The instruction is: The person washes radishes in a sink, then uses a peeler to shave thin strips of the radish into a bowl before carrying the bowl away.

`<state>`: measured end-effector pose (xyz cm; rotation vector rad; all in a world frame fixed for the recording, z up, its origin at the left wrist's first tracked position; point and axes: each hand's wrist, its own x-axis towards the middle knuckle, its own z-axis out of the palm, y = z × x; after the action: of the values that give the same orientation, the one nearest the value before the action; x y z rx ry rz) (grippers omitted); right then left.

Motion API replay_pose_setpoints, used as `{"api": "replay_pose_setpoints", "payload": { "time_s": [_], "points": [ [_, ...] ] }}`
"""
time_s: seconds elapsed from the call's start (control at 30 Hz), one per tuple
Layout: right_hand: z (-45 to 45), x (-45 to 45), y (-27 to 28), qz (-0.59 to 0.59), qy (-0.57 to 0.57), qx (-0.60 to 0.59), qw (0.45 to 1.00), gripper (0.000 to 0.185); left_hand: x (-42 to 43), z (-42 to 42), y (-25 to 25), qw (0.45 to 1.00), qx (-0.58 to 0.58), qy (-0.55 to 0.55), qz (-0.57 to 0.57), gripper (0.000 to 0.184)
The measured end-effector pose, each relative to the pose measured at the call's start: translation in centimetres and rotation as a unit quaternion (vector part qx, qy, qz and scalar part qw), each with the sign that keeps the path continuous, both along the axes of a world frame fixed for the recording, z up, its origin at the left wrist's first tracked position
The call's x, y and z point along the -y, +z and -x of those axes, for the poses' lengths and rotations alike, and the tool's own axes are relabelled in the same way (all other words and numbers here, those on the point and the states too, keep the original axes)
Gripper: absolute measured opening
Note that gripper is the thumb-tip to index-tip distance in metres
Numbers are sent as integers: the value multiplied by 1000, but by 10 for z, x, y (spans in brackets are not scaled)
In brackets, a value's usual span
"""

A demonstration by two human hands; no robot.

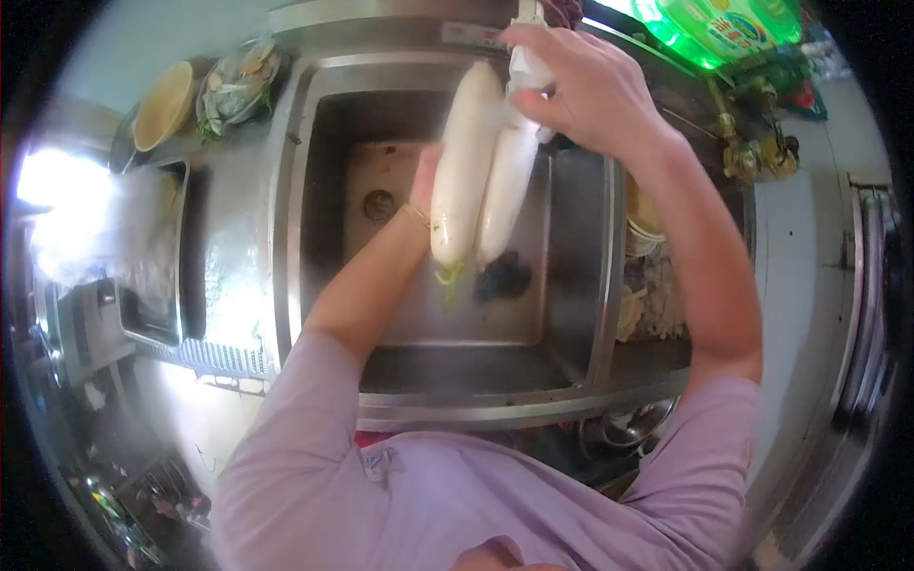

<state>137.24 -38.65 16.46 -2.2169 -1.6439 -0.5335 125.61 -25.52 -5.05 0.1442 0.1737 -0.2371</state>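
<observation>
Two long white radishes (466, 171) lie side by side above the sink basin, one with a short green stem at its near end. My left hand (427, 173) supports them from below and the left; most of its fingers are hidden beneath the radishes. At the far rim, my right hand (592, 88) has its thumb and fingers closed round a white faucet (528, 68), just above the right radish's far end. Under the radishes is the stainless steel sink (400, 324), with a round drain (379, 205) and a dark patch on its floor.
Left of the sink, a tan bowl (164, 105) and a bagged bundle with greens (236, 88) stand on the counter. A green bottle (719, 29) is at the far right, near brass taps (752, 152). Pale scraps (657, 295) lie along the right edge.
</observation>
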Motion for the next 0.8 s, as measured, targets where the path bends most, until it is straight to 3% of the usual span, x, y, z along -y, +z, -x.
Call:
{"api": "replay_pose_setpoints", "payload": {
  "time_s": [0.1,0.13,0.2,0.3,0.4,0.5,0.6,0.63,0.73,0.8],
  "points": [
    [30,34,-42,-159,-59,-121,978,33,0,2,23,999,-34,31,-22,50],
    [41,47,-82,-228,-64,-138,962,37,-2,2,18,997,-35,49,-52,53],
    [72,43,-142,-185,-102,-184,960,37,-12,6,-4,988,-44,86,-119,57],
    [74,8,-216,-320,-145,-479,804,57,-21,21,-8,987,-89,59,-118,62],
    [34,-16,-174,-238,-147,-765,581,63,-18,32,-22,983,-111,37,-138,69],
    [-29,-40,-277,-130,-236,-562,782,31,-9,39,-13,1000,20,-9,-23,68],
    [-11,-48,-183,-85,-104,-408,903,47,-5,30,-40,996,-35,-21,-79,67],
    [12,-45,-162,-78,-101,-357,925,45,-4,23,-56,998,40,-45,-21,61],
    [24,-36,-172,23,-63,-206,976,52,18,6,-22,995,24,44,90,62],
    [46,-24,-168,16,-41,-112,993,50,41,-8,-24,959,-20,249,-132,63]
  ]
}}
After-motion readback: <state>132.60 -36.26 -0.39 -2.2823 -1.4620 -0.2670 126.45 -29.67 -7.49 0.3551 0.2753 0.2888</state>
